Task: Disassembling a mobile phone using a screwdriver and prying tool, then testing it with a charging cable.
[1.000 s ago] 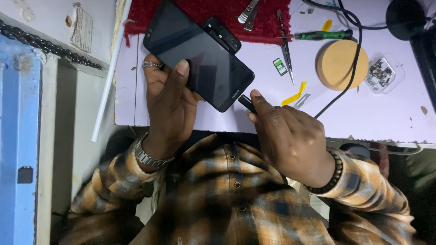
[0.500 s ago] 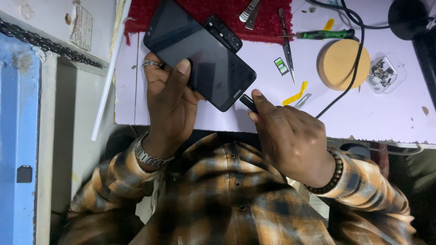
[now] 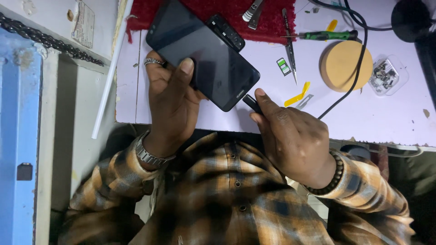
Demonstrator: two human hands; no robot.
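The left hand point(image 3: 170, 97) clasps a black smartphone point(image 3: 204, 52) in its grip while the right hand point(image 3: 293, 136) pinches a cable plug point(image 3: 251, 102) at the phone's bottom edge.

Phone point(image 3: 204, 59) over mat point(image 3: 272, 18) edge; tweezers point(image 3: 289, 45), disc point(image 3: 345, 66) right.

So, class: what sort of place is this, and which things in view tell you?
Probably a phone repair bench. A dark smartphone is in hand with a cable plug at its port, and a green-handled screwdriver, tweezers and a dish of small parts lie nearby.

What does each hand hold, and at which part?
The left hand holds the black phone by its long edges. The right hand pinches the black cable plug at the phone's bottom end.
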